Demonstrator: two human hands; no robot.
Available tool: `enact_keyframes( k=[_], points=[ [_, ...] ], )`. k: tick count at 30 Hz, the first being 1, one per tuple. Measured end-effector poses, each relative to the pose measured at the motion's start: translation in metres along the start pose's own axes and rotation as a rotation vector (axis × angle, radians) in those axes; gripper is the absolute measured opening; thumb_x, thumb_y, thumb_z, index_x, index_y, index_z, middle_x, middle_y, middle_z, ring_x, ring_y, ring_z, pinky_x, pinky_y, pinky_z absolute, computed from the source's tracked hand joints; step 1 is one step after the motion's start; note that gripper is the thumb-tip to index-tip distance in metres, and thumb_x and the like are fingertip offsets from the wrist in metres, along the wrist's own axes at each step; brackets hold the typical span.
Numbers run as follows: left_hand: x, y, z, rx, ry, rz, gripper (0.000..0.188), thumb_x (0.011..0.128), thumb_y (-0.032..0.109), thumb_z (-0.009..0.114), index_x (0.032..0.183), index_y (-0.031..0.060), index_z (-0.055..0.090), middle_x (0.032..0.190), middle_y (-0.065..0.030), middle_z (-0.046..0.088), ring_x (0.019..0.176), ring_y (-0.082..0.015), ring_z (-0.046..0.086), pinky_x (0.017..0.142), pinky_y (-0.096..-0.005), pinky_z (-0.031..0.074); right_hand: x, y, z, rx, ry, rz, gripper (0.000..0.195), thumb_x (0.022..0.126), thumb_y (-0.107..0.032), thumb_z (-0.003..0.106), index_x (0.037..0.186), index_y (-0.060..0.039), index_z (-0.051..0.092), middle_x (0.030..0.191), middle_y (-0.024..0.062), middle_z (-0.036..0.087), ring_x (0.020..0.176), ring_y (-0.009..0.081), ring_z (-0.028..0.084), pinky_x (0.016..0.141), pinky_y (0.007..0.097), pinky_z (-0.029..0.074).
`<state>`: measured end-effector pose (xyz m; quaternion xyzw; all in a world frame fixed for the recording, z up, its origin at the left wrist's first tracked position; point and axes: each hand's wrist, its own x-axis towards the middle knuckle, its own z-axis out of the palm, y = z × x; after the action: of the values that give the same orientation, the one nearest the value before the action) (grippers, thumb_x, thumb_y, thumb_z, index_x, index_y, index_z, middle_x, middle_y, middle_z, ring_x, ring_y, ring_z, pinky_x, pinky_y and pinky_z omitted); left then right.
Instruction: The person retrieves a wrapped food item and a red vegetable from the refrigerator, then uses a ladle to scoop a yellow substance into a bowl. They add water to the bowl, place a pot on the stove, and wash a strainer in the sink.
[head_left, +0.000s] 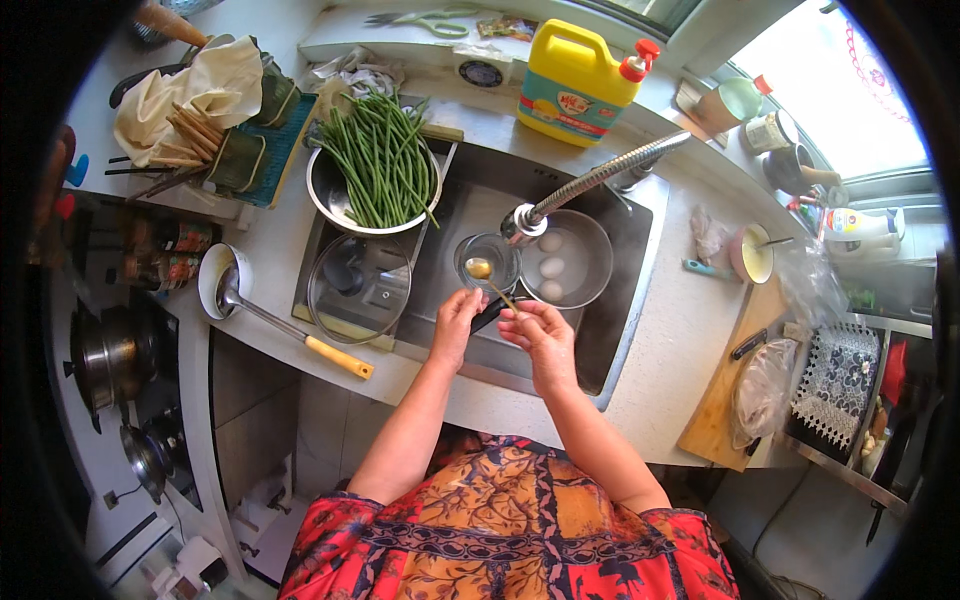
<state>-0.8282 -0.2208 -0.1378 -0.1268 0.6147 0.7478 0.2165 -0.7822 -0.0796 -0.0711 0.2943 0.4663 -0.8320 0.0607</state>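
Observation:
Over a stainless steel sink (634, 300), my right hand (541, 337) grips the handle of a metal spoon (478, 268). The spoon's bowl is above a clear glass bowl (513, 255). My left hand (456, 326) is at the near rim of that bowl; whether its fingers grip the rim I cannot tell. Just right of the glass bowl, a pan (592, 259) holds several eggs (551, 267) in water. Its dark handle (487, 315) passes between my hands. The faucet head (525, 223) hangs over the bowl and the pan.
A bowl (319, 196) of long green beans (379, 161) and a glass lid (399, 300) lie across the left basin. Left of them a ladle (277, 324) rests in a white bowl (241, 262). Detergent (577, 82) stands behind the sink. A knife (748, 343) lies on a cutting board (705, 420) at right.

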Motion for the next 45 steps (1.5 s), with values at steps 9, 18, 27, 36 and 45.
enact_keyframes(
  k=[9,18,27,36,45],
  points=[
    [-0.004,0.012,0.011,-0.027,0.052,-0.08,0.04,0.086,0.046,0.06,0.066,0.0141,0.046,0.071,0.0019,0.049,0.069,-0.0084,0.042,0.063,-0.0237,0.034,0.004,0.014,0.021,-0.214,-0.065,-0.092,0.021,0.087,-0.006,0.059,0.106,0.0015,0.051,0.087,0.0069,0.062,0.071,0.0127,0.06,0.066,0.0254,0.05],
    [0.001,0.008,0.013,-0.043,-0.025,-0.168,0.038,0.082,0.045,0.065,0.083,0.0079,0.055,0.09,-0.0084,0.059,0.084,-0.0136,0.056,0.073,-0.0259,0.045,-0.004,0.032,0.01,-0.472,-0.165,-0.243,0.022,0.086,0.001,0.059,0.106,0.0008,0.049,0.088,0.0034,0.059,0.078,0.0086,0.059,0.07,0.024,0.051],
    [0.005,-0.006,0.008,-0.071,-0.016,-0.137,0.032,0.092,0.037,0.05,0.078,0.0072,0.051,0.093,-0.0121,0.059,0.092,-0.019,0.057,0.081,-0.0324,0.047,-0.012,0.042,0.004,-0.579,-0.246,-0.232,0.021,0.087,0.002,0.057,0.107,0.0014,0.049,0.096,0.0045,0.059,0.088,0.0084,0.057,0.077,0.0246,0.05],
    [-0.001,0.001,0.02,0.051,0.007,-0.083,0.037,0.096,0.038,0.042,0.073,0.0097,0.048,0.082,-0.0076,0.057,0.082,-0.0167,0.054,0.077,-0.0313,0.043,-0.015,0.009,-0.022,-0.789,-0.117,-0.486,0.024,0.081,-0.003,0.061,0.104,-0.0012,0.054,0.086,0.0125,0.062,0.076,0.0184,0.062,0.069,0.0309,0.049],
    [0.008,0.01,0.014,0.017,-0.014,-0.012,0.043,0.096,0.043,0.042,0.069,0.0104,0.046,0.082,-0.0061,0.056,0.081,-0.0156,0.053,0.076,-0.0294,0.042,0.086,-0.107,-0.051,-1.178,0.392,-0.852,0.061,0.078,-0.002,0.059,0.134,0.0042,0.035,0.129,0.0228,0.042,0.122,0.0371,0.041,0.104,0.0394,0.033]
  ],
)
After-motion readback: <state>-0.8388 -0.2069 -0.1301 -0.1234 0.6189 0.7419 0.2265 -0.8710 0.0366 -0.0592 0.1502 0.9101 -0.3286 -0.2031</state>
